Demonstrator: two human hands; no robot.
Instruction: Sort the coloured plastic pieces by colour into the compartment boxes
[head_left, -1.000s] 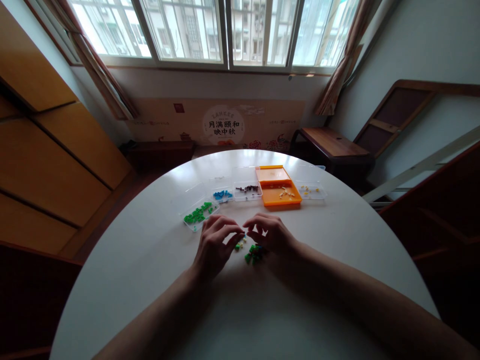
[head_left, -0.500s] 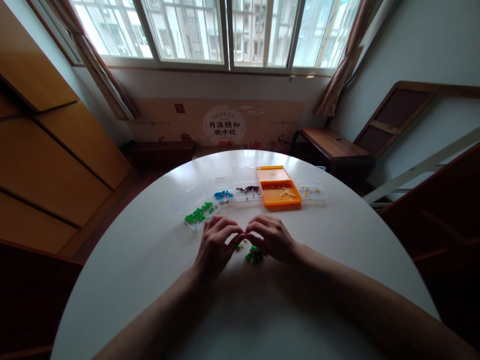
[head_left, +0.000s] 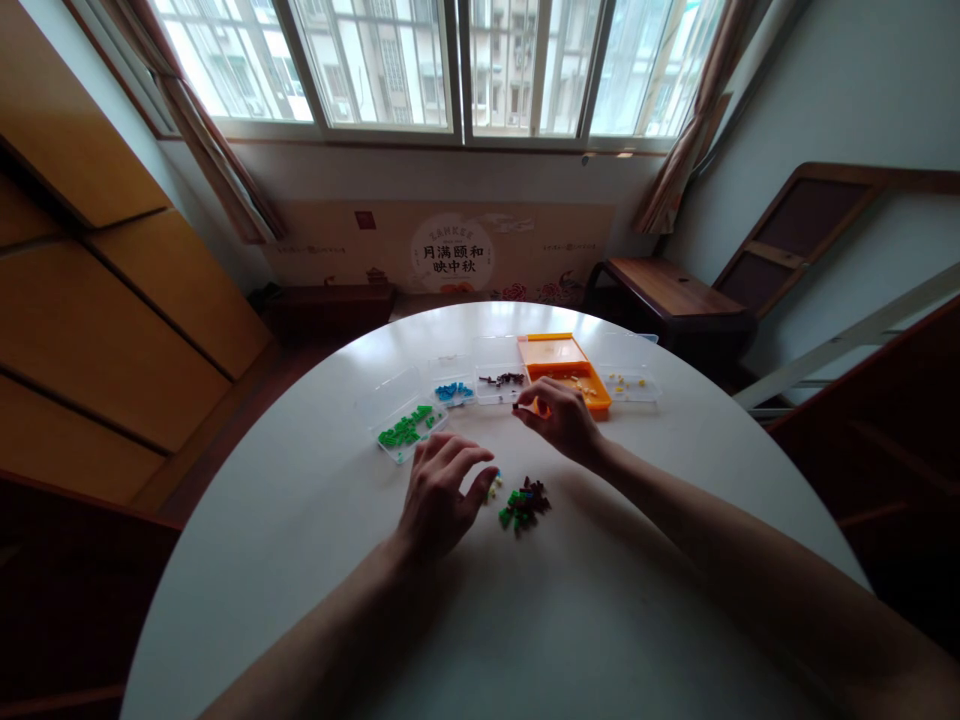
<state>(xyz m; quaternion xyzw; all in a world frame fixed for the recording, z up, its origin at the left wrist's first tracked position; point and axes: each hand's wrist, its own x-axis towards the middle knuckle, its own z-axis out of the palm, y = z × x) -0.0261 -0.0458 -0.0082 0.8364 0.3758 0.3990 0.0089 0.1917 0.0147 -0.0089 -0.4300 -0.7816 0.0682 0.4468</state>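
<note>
My right hand (head_left: 559, 420) is raised in front of the orange box, pinching a small dark brown brick (head_left: 516, 407) between thumb and fingertip. My left hand (head_left: 442, 490) hovers low over the table, thumb and fingers apart, nothing visible between them. Just right of its thumb lie a few tiny pale yellow and blue pieces (head_left: 493, 488), partly hidden. Beside them sits a loose pile of green bricks (head_left: 514, 511) and dark brown bricks (head_left: 537, 494).
Across the white round table (head_left: 315, 560) stand a clear box of green bricks (head_left: 405, 428), one of blue bricks (head_left: 454, 391), one of dark brown pieces (head_left: 502, 380), an open orange box (head_left: 598, 398) with pale pieces, and a clear box with yellow pieces (head_left: 626, 381).
My hands were together at the fingertips; now they are apart. My right hand has moved up and away with the dark brown brick, uncovering the brown part of the pile. My left fingers have opened.
</note>
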